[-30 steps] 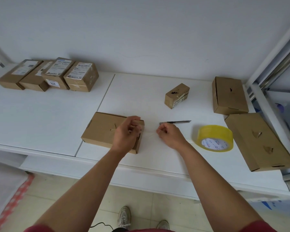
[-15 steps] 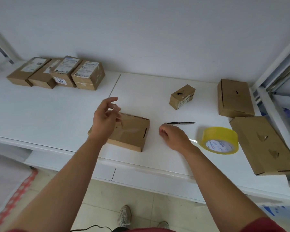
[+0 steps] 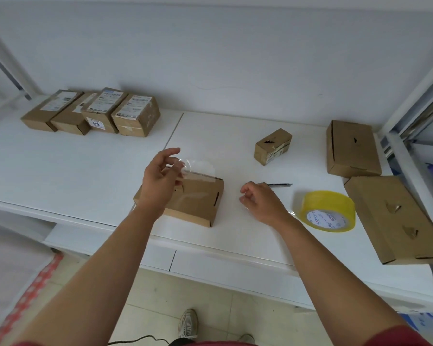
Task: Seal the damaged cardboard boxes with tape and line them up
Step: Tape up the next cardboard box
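Note:
A flat cardboard box point(image 3: 198, 203) with a slit on its side lies near the table's front edge. My left hand point(image 3: 159, 181) hovers over the box's left part and pinches one end of a clear tape strip point(image 3: 200, 169), which curls in the air above the box. On the table just right of the box rests my right hand point(image 3: 261, 204), loosely curled and holding nothing. A yellow tape roll point(image 3: 328, 211) lies flat to the right of that hand. Behind my right hand lies a utility knife point(image 3: 280, 184).
Several labelled boxes point(image 3: 93, 113) stand side by side at the back left. A small torn box point(image 3: 273, 146), a medium box point(image 3: 353, 148) and a large box with two holes point(image 3: 395, 218) sit on the right. White shelf posts point(image 3: 410, 101) rise at the right edge.
Both hands held the strip stretched beside the box. My right hand let go and stayed down, while my left hand rose with the strip above the box.

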Demonstrator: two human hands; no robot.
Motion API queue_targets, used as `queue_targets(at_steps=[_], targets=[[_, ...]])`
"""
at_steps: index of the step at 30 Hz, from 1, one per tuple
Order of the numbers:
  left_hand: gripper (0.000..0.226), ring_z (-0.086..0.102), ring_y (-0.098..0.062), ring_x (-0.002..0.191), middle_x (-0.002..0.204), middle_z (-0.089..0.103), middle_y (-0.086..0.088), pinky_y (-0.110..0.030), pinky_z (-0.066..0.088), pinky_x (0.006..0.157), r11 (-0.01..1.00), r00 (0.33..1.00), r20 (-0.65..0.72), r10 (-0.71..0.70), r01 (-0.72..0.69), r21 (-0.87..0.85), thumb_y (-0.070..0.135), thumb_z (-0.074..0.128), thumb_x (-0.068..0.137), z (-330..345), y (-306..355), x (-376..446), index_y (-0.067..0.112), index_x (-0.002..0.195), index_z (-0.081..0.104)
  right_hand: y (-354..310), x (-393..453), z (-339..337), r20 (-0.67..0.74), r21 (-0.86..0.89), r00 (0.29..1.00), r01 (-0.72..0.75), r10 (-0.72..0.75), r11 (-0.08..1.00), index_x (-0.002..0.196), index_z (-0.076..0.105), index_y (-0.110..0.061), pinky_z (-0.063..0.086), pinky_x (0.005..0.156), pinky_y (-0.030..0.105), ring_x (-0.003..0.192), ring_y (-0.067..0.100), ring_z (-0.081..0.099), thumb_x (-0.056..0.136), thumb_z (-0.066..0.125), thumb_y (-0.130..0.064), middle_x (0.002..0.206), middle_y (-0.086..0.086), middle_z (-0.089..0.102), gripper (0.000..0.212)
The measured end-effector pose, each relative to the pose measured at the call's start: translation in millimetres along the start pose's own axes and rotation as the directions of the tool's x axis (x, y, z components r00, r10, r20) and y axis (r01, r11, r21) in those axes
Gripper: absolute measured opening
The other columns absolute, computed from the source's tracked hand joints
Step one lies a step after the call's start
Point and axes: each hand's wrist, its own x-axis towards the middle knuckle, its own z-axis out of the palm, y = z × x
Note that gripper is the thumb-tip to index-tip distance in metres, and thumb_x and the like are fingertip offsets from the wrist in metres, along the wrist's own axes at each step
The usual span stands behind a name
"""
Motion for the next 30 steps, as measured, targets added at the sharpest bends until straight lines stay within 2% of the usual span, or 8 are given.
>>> queue_targets(at_steps=[4,9,12,15,20,23,25,30], targets=[[0.033,0.063,-0.009,0.073,0.082,0.063,0.013,-0.025,0.055,0.062,1.000,1.000,-0.007,-0.017,0.017,0.002,0.003,0.056,0.096,1.8,2.0,-5.3,0.029,0.113,0.065,-4.3,1.4,-10.3,-0.013,-0.337,0.991,0.123,-0.135,0.934,0.131,0.053,-0.014,0.045,0.090,0.041,0.112,0.027,0.053,0.096,0.058,-0.025,0.123,0.006,0.060,0.038],[0.030,0.061,-0.008,0.070,0.082,0.061,0.010,-0.022,0.053,0.061,1.000,0.999,0.031,-0.022,0.023,-0.009,0.001,0.056,0.097,-0.7,9.1,-12.1,0.023,0.114,0.065,-45.3,-4.9,-14.7,-0.339,0.238,0.941,0.085,0.001,0.968,0.113,0.063,-0.018,0.045,0.083,0.027,0.103,0.017,0.057,0.092,0.058,-0.046,0.110,-0.004,0.065,0.035],[0.028,0.063,-0.010,0.073,0.086,0.061,0.005,-0.023,0.054,0.063,0.999,0.996,0.089,-0.021,0.024,-0.026,0.005,0.059,0.096,-6.6,12.7,-13.2,0.025,0.114,0.066,-82.8,-2.5,-11.6,-0.082,0.629,0.987,-0.060,0.142,0.775,0.109,0.060,-0.037,0.045,0.079,0.017,0.096,-0.001,0.062,0.077,0.046,-0.074,0.108,-0.016,0.067,0.051],[0.031,0.064,-0.016,0.075,0.089,0.063,0.002,-0.027,0.055,0.064,0.997,0.985,0.172,-0.023,0.035,-0.067,0.005,0.060,0.094,-14.4,13.9,-9.0,0.025,0.117,0.066,-107.6,5.7,-2.2,0.159,0.770,0.974,-0.226,0.163,0.596,0.116,0.060,-0.029,0.053,0.084,0.024,0.097,0.010,0.070,0.070,0.055,-0.076,0.115,-0.004,0.069,0.067],[0.034,0.065,-0.017,0.077,0.096,0.064,-0.001,-0.026,0.053,0.062,0.983,0.951,0.308,-0.013,0.069,-0.172,0.005,0.062,0.091,-38.0,11.7,12.6,0.029,0.115,0.069,-132.1,22.3,7.8,0.345,0.857,0.926,-0.378,0.155,0.351,0.104,0.067,-0.014,0.051,0.069,0.028,0.080,0.020,0.067,0.093,0.062,-0.038,0.096,0.009,0.073,0.026],[0.030,0.065,-0.016,0.077,0.093,0.064,0.001,-0.024,0.052,0.063,0.982,0.937,0.348,-0.022,0.086,-0.167,0.013,0.065,0.089,-55.9,10.1,29.4,0.032,0.112,0.069,-150.0,30.8,15.5,0.304,0.914,0.942,-0.331,0.143,0.233,0.093,0.070,-0.010,0.046,0.063,0.027,0.072,0.018,0.061,0.094,0.061,-0.019,0.081,0.006,0.069,0.012],[0.027,0.066,-0.015,0.077,0.090,0.064,0.003,-0.025,0.053,0.063,0.990,0.940,0.339,-0.034,0.079,-0.118,0.014,0.067,0.088,-66.6,5.9,40.1,0.032,0.108,0.070,-162.1,34.9,21.7,0.188,0.934,0.960,-0.240,0.207,0.263,0.085,0.068,-0.010,0.044,0.063,0.026,0.068,0.017,0.056,0.093,0.063,-0.008,0.071,0.005,0.064,0.010],[0.026,0.066,-0.013,0.069,0.081,0.069,0.013,-0.029,0.055,0.071,0.989,0.957,0.288,-0.019,-0.024,0.146,0.012,0.068,0.091,-77.8,-10.3,60.3,0.029,0.111,0.065,-175.3,36.7,38.6,-0.258,0.599,0.927,-0.068,0.273,0.798,0.082,0.073,-0.029,0.052,0.076,0.028,0.069,0.013,0.063,0.089,0.069,-0.011,0.068,-0.008,0.067,0.020]])
